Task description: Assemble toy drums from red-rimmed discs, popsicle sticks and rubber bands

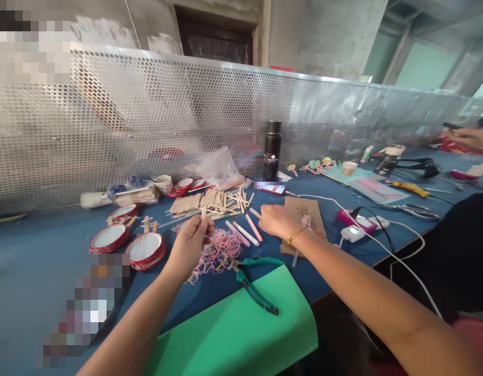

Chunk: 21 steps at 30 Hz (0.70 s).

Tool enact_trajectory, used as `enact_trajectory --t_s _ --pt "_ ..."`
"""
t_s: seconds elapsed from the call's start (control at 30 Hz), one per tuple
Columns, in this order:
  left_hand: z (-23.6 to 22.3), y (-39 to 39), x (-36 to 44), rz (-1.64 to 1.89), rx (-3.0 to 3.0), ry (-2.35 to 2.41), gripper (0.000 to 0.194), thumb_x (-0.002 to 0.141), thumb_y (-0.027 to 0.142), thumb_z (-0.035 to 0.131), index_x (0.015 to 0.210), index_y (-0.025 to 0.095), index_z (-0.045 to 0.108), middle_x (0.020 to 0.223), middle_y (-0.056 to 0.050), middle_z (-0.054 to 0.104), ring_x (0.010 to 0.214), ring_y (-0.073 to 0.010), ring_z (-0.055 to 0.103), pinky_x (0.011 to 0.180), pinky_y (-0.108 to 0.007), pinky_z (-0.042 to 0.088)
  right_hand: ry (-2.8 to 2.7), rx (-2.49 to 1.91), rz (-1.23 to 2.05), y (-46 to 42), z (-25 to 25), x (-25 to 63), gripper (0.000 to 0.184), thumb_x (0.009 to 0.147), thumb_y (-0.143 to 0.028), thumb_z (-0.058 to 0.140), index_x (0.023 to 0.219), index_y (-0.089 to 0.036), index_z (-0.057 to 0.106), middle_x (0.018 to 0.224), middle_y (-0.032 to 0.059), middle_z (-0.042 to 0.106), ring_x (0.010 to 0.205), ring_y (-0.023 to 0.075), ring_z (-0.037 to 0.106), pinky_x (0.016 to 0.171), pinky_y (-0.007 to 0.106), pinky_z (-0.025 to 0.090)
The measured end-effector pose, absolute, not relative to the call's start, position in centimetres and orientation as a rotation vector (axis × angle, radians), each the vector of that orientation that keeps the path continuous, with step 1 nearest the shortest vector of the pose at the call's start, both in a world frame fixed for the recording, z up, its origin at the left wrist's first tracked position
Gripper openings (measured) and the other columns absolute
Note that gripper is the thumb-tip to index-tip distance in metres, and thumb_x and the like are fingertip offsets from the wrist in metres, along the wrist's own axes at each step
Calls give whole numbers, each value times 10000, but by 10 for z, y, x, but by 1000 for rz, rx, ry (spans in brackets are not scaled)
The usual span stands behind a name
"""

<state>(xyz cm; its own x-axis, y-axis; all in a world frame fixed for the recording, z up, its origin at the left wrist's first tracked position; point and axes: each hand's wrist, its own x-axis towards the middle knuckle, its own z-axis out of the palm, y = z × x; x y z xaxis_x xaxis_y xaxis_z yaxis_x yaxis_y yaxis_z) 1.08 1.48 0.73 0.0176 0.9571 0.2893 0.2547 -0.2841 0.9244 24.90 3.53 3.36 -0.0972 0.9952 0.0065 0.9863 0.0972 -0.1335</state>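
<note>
My left hand (192, 240) is closed, with a short flat wooden stick (204, 213) pinched upright between thumb and fingers. Below and beside it lies a tangled heap of pink and purple elastic loops (221, 248). My right hand (273, 219) is closed around a slim pink pen (255, 212), whose end juts out to the left. Several pink and white pens (247, 233) lie between my hands. Teal-handled pliers (260, 282) rest partly on a green sheet (241, 334) in front of me. Behind my left hand is a pile of wooden sticks (213, 200).
Small red-rimmed drums (147, 248) stand at left. A black flask (272, 151) rises before the perforated metal screen (166, 104). Cardboard (292, 209), a white cable (386, 253) and scissors (415, 210) lie at right. Another person's hand (470, 138) shows far right.
</note>
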Motion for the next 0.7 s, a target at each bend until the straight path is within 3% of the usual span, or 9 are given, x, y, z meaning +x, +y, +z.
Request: enact_trajectory --t_s 0.1,0.2,0.33,0.47,0.6,0.7 --pt "9 14 8 1363 1949 1363 294 856 489 701 969 223 754 798 -2 585 706 -173 530 661 -301 453 -2274 -1765 200 21 44 249 252 1032 -285 536 1155 -158 715 1060 150 795 959 237 744 765 315 490" --pt "13 14 5 1280 2209 1343 367 840 485 763 1132 264 787 924 -31 634 808 -200 578 736 -325 476 -2233 -1219 635 13 45 246 144 971 -329 666 958 -195 720 873 54 772 785 164 691 699 279 464" --pt "17 12 3 930 2353 1118 293 978 466 619 913 230 779 861 -36 689 811 -198 619 756 -317 469 -1944 -986 1122 18 38 244 186 846 -345 796 859 -184 704 690 -3 685 599 110 589 576 248 447" --pt "17 8 7 893 2263 1149 357 996 483 545 807 207 670 705 6 577 661 -168 522 622 -282 391 -1628 -876 1370 27 34 237 284 773 -425 824 820 -186 679 618 -28 647 466 84 512 434 218 387" --pt "16 0 14 927 2049 1148 394 964 548 541 748 222 593 636 35 452 582 -150 399 552 -266 326 -1523 -687 1362 26 26 211 433 874 -610 686 793 -185 708 571 -49 590 430 68 465 400 199 348" --pt "18 -2 15 932 1936 1139 436 918 589 591 675 229 549 618 34 423 579 -150 359 545 -264 302 -1572 -706 1200 30 24 204 499 962 -600 575 747 -181 739 496 -44 537 442 80 468 426 200 356"
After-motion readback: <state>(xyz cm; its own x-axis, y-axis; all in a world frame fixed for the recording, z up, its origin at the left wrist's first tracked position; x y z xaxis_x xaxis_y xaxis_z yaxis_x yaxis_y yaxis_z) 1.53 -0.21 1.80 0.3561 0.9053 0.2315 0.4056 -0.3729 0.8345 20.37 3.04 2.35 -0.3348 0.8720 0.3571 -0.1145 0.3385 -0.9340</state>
